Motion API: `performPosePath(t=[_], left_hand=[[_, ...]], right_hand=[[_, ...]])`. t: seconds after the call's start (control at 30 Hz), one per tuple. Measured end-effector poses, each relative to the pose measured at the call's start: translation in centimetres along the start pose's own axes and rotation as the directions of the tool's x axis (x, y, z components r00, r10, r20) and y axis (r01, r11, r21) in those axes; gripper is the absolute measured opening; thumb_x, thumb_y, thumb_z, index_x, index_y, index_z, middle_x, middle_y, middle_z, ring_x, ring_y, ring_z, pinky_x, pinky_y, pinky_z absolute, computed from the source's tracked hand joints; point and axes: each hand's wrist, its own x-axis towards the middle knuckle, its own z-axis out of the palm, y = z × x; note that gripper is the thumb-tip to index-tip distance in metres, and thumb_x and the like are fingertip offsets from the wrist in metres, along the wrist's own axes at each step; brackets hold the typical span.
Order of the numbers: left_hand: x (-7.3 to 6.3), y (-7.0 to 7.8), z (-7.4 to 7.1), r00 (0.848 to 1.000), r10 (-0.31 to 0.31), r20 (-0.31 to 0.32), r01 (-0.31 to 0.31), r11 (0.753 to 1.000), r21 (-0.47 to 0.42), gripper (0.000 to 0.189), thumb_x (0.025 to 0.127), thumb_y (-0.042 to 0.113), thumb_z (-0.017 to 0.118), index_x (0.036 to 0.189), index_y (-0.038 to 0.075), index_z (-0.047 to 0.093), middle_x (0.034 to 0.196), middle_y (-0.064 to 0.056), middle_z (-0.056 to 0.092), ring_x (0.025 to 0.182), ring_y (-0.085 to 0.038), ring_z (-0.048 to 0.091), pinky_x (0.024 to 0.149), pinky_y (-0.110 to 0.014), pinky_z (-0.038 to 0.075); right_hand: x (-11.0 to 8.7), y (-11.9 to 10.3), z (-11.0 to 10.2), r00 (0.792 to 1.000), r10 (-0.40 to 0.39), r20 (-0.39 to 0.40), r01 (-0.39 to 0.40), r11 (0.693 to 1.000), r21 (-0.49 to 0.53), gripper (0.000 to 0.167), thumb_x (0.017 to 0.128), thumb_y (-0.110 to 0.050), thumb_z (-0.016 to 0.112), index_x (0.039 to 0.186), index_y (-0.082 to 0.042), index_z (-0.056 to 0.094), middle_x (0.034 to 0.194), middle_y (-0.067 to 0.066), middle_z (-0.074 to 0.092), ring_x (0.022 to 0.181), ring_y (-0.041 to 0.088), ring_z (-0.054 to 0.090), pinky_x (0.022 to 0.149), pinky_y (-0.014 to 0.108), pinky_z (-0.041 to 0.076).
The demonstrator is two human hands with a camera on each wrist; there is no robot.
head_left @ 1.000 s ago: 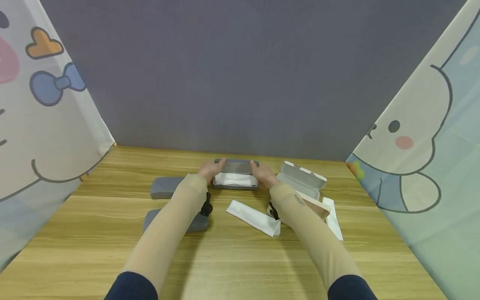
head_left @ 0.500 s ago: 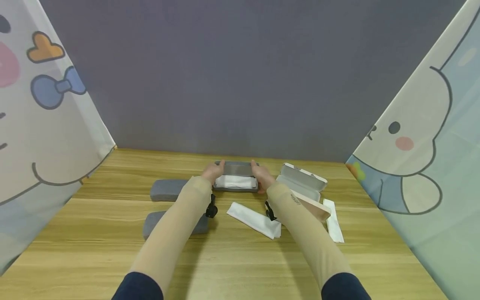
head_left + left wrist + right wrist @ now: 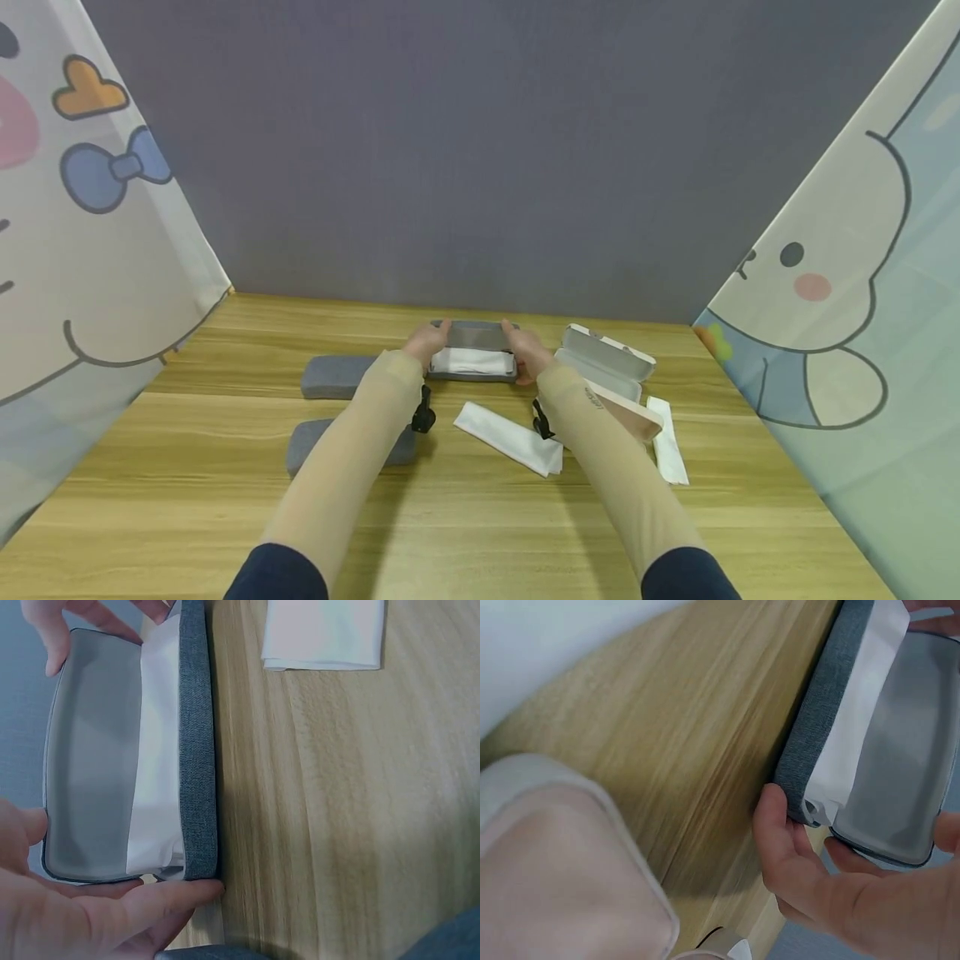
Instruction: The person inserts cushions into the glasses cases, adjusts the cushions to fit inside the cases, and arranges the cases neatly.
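Note:
At the back middle of the table stands a grey fabric glasses case [image 3: 480, 336], its lid raised. Inside lies a folded white cloth [image 3: 472, 361], which fills the base along its length. My left hand [image 3: 427, 342] holds the left end, thumb at the lid's edge and fingers along the base's end, as the left wrist view shows. At the other end my right hand [image 3: 532, 354] grips the same way; in the right wrist view its fingertips [image 3: 771, 802] touch the base's front corner and the thumb lies by the lid's rim.
Two grey cases with lids down, one farther back [image 3: 335, 377] and one nearer [image 3: 309, 435], lie left, partly behind my left arm. A folded white cloth [image 3: 510, 437] lies in front. To the right are an open white case [image 3: 603, 367], a beige case [image 3: 630, 414] and another white cloth [image 3: 667, 442].
Both hands have drawn in slightly against the ends of the glasses case, and the right hand's fingers now show lower at its corner. The case stays with its lid raised.

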Motion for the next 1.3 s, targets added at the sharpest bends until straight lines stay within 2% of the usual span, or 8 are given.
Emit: performPosePath(t=[0.2,0.37,0.57,0.73,1.13,1.3], left_hand=[[-0.14,0.06,-0.51,0.997,-0.007,0.080,0.012,0.998,-0.066,0.067,0.104,0.045,0.027,0.154,0.004,0.009,0.160,-0.020,0.011,0.145,-0.045,0.016,0.115,-0.058,0.023],[-0.37,0.26,-0.78,0.995,-0.002,0.101,0.006,0.999,-0.034,0.066,0.104,0.046,0.027,0.154,0.005,0.012,0.159,-0.021,0.017,0.142,-0.048,0.021,0.111,-0.062,0.028],[-0.17,0.11,-0.68,0.993,0.002,0.121,0.001,1.000,-0.026,0.062,0.105,0.041,0.026,0.154,0.005,0.013,0.160,-0.020,0.015,0.143,-0.047,0.018,0.111,-0.064,0.025],[0.25,-0.10,-0.60,0.992,0.000,0.128,0.006,0.999,-0.043,0.060,0.106,0.038,0.026,0.154,0.006,0.013,0.160,-0.018,0.014,0.145,-0.046,0.014,0.112,-0.065,0.022],[-0.26,0.12,-0.39,0.993,-0.012,0.121,0.019,0.998,-0.057,0.059,0.106,0.035,0.027,0.155,0.006,0.009,0.161,-0.018,0.011,0.146,-0.045,0.012,0.114,-0.063,0.019],[-0.16,0.09,-0.27,0.995,-0.013,0.103,0.020,0.998,-0.062,0.059,0.106,0.034,0.028,0.155,0.007,0.010,0.161,-0.017,0.010,0.145,-0.045,0.014,0.115,-0.062,0.021]], right_hand=[[-0.25,-0.11,-0.08,0.999,0.000,0.035,-0.001,0.999,0.038,0.073,0.099,-0.054,0.038,0.152,-0.007,0.022,0.142,0.028,0.035,0.131,0.041,0.041,0.100,0.060,0.043],[-0.18,-0.33,-0.13,0.999,-0.010,0.046,0.009,0.999,0.033,0.071,0.100,-0.051,0.036,0.153,-0.008,0.018,0.144,0.030,0.032,0.133,0.043,0.038,0.100,0.062,0.043],[-0.37,-0.42,-0.07,0.998,-0.011,0.065,0.012,1.000,-0.010,0.066,0.102,-0.047,0.033,0.152,-0.006,0.022,0.144,0.029,0.035,0.131,0.043,0.041,0.100,0.061,0.043],[-0.38,-0.36,-0.11,0.997,-0.026,0.076,0.028,0.999,-0.027,0.062,0.103,-0.045,0.030,0.150,-0.004,0.026,0.140,0.028,0.041,0.126,0.042,0.046,0.099,0.061,0.044],[-0.73,-0.24,-0.05,0.995,-0.047,0.083,0.048,0.999,-0.010,0.063,0.104,-0.041,0.031,0.151,0.000,0.022,0.145,0.028,0.036,0.130,0.044,0.043,0.100,0.063,0.041],[-0.68,-0.04,0.02,0.994,-0.071,0.086,0.072,0.997,-0.013,0.063,0.105,-0.040,0.030,0.152,-0.001,0.018,0.149,0.027,0.031,0.131,0.045,0.041,0.099,0.064,0.041]])
